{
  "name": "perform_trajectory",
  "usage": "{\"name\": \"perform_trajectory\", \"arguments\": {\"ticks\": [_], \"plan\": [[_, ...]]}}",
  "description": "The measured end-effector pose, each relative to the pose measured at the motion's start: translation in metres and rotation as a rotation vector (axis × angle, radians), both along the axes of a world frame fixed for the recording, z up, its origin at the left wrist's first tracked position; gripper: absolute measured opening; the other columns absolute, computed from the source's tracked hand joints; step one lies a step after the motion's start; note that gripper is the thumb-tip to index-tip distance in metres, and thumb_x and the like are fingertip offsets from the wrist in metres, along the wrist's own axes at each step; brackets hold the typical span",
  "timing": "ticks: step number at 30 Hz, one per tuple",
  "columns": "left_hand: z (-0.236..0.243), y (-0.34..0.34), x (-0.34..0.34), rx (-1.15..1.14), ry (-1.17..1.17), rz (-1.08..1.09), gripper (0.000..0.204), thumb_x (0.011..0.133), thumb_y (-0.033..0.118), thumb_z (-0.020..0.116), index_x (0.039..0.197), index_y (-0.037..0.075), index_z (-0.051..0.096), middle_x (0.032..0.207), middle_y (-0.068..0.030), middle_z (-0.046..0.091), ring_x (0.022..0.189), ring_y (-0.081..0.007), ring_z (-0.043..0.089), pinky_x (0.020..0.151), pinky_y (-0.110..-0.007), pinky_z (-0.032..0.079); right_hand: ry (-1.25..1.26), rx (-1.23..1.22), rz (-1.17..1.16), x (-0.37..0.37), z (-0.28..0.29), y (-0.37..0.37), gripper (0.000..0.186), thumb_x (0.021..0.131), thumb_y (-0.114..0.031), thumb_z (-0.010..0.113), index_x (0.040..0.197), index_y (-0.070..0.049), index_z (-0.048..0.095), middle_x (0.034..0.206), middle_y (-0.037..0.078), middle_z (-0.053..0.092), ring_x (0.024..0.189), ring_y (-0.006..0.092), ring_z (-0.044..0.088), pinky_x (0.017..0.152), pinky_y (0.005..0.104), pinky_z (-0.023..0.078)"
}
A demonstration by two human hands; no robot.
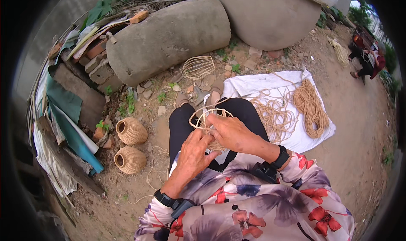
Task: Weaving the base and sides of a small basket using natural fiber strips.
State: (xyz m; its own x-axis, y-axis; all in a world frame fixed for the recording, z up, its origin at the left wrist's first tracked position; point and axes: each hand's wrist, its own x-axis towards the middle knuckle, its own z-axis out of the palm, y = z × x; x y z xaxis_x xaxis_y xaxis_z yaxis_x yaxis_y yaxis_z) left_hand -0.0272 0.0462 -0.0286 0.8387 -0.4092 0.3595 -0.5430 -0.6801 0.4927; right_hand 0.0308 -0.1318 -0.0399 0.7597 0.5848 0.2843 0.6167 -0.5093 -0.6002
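Observation:
Over my lap, an open pale cane frame [213, 109] with a looped top and woven-looking tan strands below is held in both hands. My left hand [192, 156] grips its lower left side with bent fingers; my right hand [230, 133] is closed on it from the right, thumb near the middle, partly hiding the frame. To my right lie a loose tangle of tan cord [270, 118] and a thick coil [311, 108] on a white sheet [237, 87]. On the ground at left are two woven jar-shaped baskets [136, 131], lying on their sides, with thin strands near them.
A bare cane frame [198, 68] lies ahead by a concrete cylinder [165, 38] and large rounded slab [266, 13]. Bricks, boards and sheeting [63, 97] are piled left. At far right, a seated person [368, 59] is beside a pale cord bundle [338, 51].

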Motion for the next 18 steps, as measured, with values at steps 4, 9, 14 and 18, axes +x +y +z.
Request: {"name": "perform_trajectory", "arguments": {"ticks": [4, 9, 14, 18], "plan": [[-0.002, 0.001, 0.001, -0.034, 0.075, 0.009, 0.043, 0.067, 0.017, 0.086, 0.101, 0.004, 0.065, 0.096, -0.0122, 0.056, 0.092, -0.0334, 0.060, 0.079, -0.043, 0.051, 0.445, 0.323, -0.029, -0.021, 0.027, -0.026, 0.027, 0.095, -0.011, 0.055, 0.121, -0.002, 0.051, 0.083, 0.006, 0.060, 0.057, 0.0160, 0.058, 0.051, 0.0317, 0.045], [-0.004, 0.004, 0.000, -0.032, 0.077, -0.007, 0.044, 0.066, 0.017, 0.087, 0.102, 0.005, 0.065, 0.093, -0.0109, 0.055, 0.091, -0.0321, 0.060, 0.079, -0.043, 0.051, 0.859, 0.675, -0.039, -0.025, 0.017, -0.079, 0.028, 0.095, -0.010, 0.050, 0.123, -0.004, 0.055, 0.078, -0.002, 0.054, 0.059, 0.0037, 0.052, 0.051, 0.0185, 0.042], [0.023, -0.004, 0.005, 0.114, -0.038, 0.038, 0.034, 0.069, 0.019, 0.084, 0.099, 0.009, 0.070, 0.093, -0.0102, 0.056, 0.091, -0.0278, 0.059, 0.073, -0.038, 0.049, 0.942, 0.628, -0.164, -0.024, -0.006, -0.102, 0.019, 0.099, -0.013, 0.056, 0.114, -0.003, 0.062, 0.081, 0.000, 0.058, 0.062, 0.0048, 0.052, 0.056, 0.0191, 0.044], [0.015, -0.025, 0.019, 0.042, -0.144, -0.068, 0.022, 0.072, 0.017, 0.081, 0.089, 0.007, 0.072, 0.087, -0.0079, 0.064, 0.083, -0.0250, 0.062, 0.073, -0.037, 0.050, 0.712, 0.575, -0.266, -0.022, -0.006, -0.102, 0.011, 0.095, -0.011, 0.061, 0.102, -0.002, 0.062, 0.080, -0.002, 0.058, 0.069, 0.0044, 0.052, 0.062, 0.0222, 0.045]]}}
